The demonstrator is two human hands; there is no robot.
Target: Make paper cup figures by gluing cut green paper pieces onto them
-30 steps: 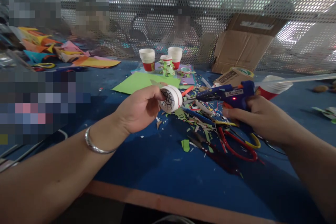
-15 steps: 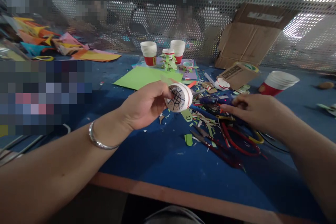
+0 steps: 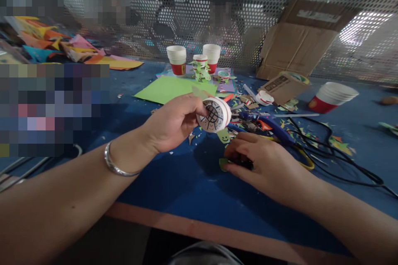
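My left hand is closed on a short, cut-down paper cup, held tilted above the table. Its base faces me, drawn with a dark grid and dots, and a blurred pale-green bit shows above my fingers. Lower right, my right hand has its fingertips and thumb curled at a small green paper scrap on the tabletop. Something dark shows between those fingers, too shaded to name. Close by lies a green paper piece with a smiling face. My right hand and forearm cover the spot where red-handled scissors lay.
A blue glue gun and its black cable lie among scraps at right. Paper cups stand behind a green sheet. At right are cardboard and more stacked cups. Coloured papers lie left.
My right hand has moved from beside the glue gun, left and nearer to me, to the green scrap. My left hand holds the cup in nearly the same place.
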